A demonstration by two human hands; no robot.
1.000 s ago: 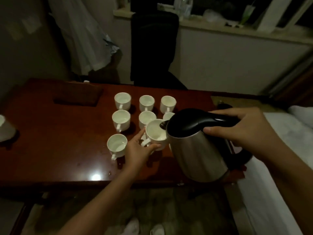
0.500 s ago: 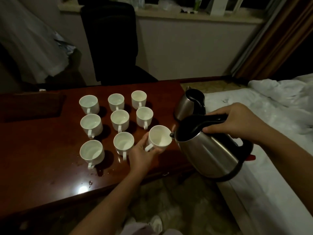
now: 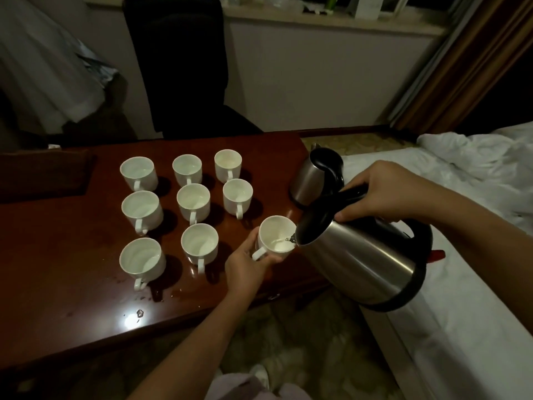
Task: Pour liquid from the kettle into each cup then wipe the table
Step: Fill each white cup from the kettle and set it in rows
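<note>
kettle [image 3: 360,261] – brushed metal, black plastic; glossy wooden table [image 3: 72,269]; glazed cups [image 3: 193,200].

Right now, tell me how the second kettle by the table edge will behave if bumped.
The second kettle stands upright near the table's right edge, so a sideways knock could send it off. Its steel wall looks smooth, probably slippery. Its fill is hidden, so weight is unclear.

Dim, tabletop glare [image 3: 131,321], bowed wide-angle edges

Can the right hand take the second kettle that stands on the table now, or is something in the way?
Probably not yet: the right hand grips the pouring kettle, whose handle lies before the second kettle.
</note>
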